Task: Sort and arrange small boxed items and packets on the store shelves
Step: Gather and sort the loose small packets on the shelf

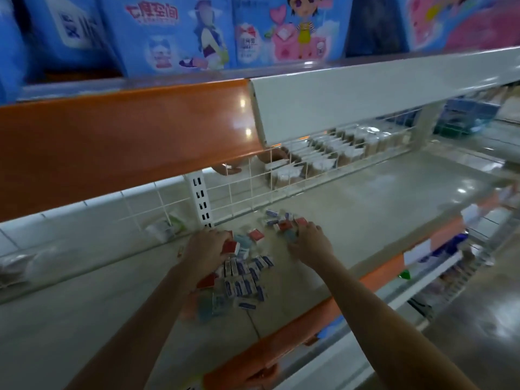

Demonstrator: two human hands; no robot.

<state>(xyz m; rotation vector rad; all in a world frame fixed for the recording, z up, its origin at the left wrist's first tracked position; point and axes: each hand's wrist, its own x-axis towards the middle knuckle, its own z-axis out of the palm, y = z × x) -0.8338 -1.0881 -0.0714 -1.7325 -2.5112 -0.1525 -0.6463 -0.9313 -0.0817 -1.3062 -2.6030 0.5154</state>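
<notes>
Several small boxes lie scattered on the pale shelf: blue-and-white ones in a loose pile between my forearms, and red ones further back. My left hand curls over the left part of the pile and grips a small red box. My right hand lies palm down on the boxes at the right, its fingertips touching a red box and a pale blue one. Whether the right fingers hold anything is hidden under the hand. The frame is motion-blurred.
A white wire grid and a slotted upright back the shelf. Behind the grid stand rows of white packets, and another person's hand reaches there. An orange-and-white shelf rail overhangs above, carrying large blue packs.
</notes>
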